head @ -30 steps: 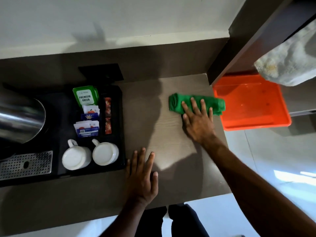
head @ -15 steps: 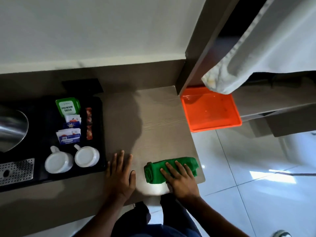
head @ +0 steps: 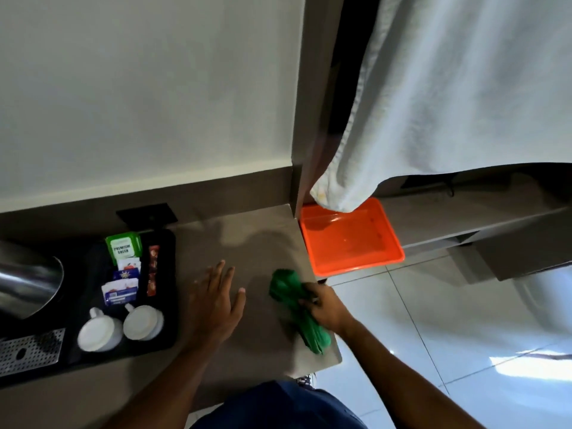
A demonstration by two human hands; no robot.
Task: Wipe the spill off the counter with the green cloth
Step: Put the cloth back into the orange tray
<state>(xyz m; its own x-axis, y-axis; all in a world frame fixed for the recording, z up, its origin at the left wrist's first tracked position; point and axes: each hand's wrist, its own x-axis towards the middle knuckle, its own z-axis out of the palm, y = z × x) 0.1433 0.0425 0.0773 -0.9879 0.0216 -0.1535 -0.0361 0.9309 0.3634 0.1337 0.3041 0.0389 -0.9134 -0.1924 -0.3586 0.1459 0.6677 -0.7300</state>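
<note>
The green cloth lies bunched on the brown counter, close to its right edge, running from the middle toward the near right corner. My right hand is closed on the cloth from the right side. Flat on the counter to the left of the cloth rests my left hand, fingers spread and holding nothing. I cannot make out any spill on the counter surface.
A black tray on the left holds two white cups, tea sachets and a green box. A steel kettle stands at far left. An orange tray sits just past the counter's right edge, under a hanging white towel.
The cloth went from the far counter edge to the near edge, then turned to lie diagonally by the right edge. My right hand now grips it instead of pressing flat. The camera tilted up.
</note>
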